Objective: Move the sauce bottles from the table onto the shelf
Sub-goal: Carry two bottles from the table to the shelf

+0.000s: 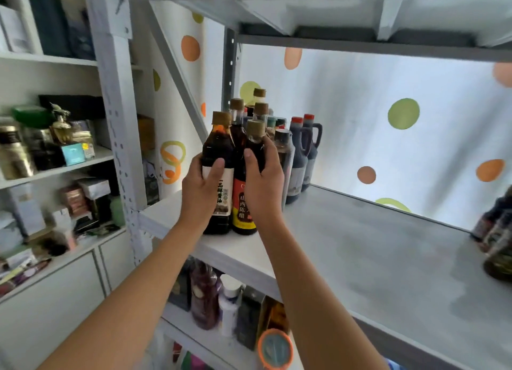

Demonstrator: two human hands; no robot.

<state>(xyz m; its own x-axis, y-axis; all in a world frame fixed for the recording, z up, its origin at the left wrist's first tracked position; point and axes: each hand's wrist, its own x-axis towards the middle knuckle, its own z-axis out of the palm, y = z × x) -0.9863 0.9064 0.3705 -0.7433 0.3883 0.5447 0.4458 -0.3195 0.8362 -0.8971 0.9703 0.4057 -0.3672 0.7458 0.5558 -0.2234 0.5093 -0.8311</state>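
Two dark sauce bottles stand side by side near the front left edge of the grey shelf board (360,259). My left hand (201,188) grips the soy sauce bottle with the white label (219,148). My right hand (263,181) grips the vinegar bottle with the red and yellow label (245,206). Both bottles are upright with their bases on the board. Behind them stand several more dark bottles with tan caps (260,110) and two red-capped jugs with handles (302,148).
A few dark bottles (496,231) sit at the shelf's right edge, blurred. A white metal upright (119,120) stands left of the shelf. The lower shelf holds bottles and boxes (230,306). A cluttered cupboard (50,153) fills the left side. A spotted curtain (388,120) hangs behind.
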